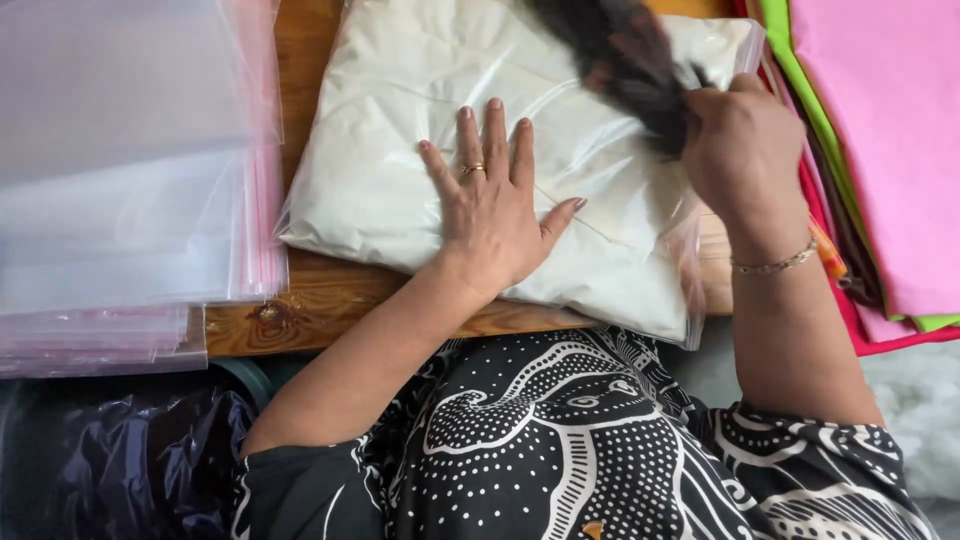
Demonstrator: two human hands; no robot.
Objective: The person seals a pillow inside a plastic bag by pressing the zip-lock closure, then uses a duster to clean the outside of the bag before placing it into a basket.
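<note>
Left hand [495, 205] lies flat, fingers spread, on bag [400, 130] of white cloth on table [330, 300]; right hand [740, 150] grips dark blurred bundle [620, 55] above bag; risk: slick plastic may slide under uneven pressure.

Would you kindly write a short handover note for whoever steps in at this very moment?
Left hand: flat, fingers spread, pressing on the clear zip bag of white fabric lying on the wooden table.
Right hand: closed on a blurred dark object over the bag's right side.
Stack of empty zip bags lies at left; coloured fabric sheets at right.
Done: white fabric is inside the bag.
Left: whether the bag is sealed cannot be told.
</note>
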